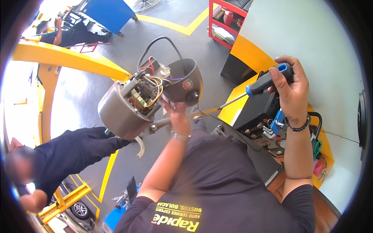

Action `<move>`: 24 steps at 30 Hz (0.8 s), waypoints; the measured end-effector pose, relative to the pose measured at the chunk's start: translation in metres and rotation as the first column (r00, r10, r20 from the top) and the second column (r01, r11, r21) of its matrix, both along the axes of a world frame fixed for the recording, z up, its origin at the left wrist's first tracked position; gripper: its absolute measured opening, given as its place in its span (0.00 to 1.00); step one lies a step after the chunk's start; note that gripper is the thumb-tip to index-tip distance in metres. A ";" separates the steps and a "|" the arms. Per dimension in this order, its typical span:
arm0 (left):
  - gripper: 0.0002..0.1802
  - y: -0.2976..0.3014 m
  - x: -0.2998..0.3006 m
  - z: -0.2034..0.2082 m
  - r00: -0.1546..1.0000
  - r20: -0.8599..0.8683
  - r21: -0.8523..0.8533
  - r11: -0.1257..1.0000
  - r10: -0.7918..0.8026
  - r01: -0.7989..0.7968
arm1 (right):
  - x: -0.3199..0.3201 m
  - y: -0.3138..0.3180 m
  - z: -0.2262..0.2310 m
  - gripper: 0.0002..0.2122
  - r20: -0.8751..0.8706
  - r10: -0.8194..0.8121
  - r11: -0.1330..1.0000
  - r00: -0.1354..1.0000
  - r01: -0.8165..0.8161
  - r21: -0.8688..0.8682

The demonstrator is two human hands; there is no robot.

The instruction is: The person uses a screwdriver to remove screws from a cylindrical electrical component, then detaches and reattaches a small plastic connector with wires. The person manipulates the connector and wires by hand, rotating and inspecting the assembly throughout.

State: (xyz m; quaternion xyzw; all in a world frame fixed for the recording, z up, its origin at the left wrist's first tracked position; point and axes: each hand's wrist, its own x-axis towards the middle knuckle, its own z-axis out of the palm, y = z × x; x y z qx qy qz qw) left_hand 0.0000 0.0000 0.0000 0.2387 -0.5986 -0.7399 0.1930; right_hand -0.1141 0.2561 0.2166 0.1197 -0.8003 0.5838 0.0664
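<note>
My right hand (290, 83) is wrapped round the black-and-blue handle of a screwdriver (268, 82), its long shaft pointing left and down toward the opened device. That device has a large grey cylindrical housing (120, 110), with its circuit board and coloured wires (149, 93) exposed. A grey cup-shaped cover (182, 83) hangs tilted beside it, joined by wires; a dark cable loops above. My left hand (177, 116) reaches up to the cover's lower edge, thumb toward the housing, with its fingers partly hidden. A metal rod (165, 123) passes by that hand.
Yellow lift arms (74, 56) stand at the left. Another person (74, 155) is at lower left; a second person (74, 33) is far back. On my right, a black-and-yellow cart (268, 128) carries a blue hex key holder (276, 122). A red shelf cart (227, 19) stands behind.
</note>
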 end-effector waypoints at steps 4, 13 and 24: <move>0.53 -0.023 -0.019 -0.031 0.987 -0.157 0.675 0.726 -0.028 0.128 | -0.005 -0.016 0.009 0.20 0.068 0.007 1.000 0.998 -0.008 0.014; 0.46 -0.004 -0.043 -0.028 0.970 -0.216 0.941 0.242 -0.109 0.237 | -0.013 -0.044 0.010 0.20 -0.032 0.017 0.998 0.999 -0.015 0.064; 0.40 -0.031 -0.013 -0.070 0.969 -0.198 0.954 0.199 -0.150 0.226 | 0.006 -0.074 0.008 0.23 -0.029 0.224 0.943 0.974 -0.208 0.261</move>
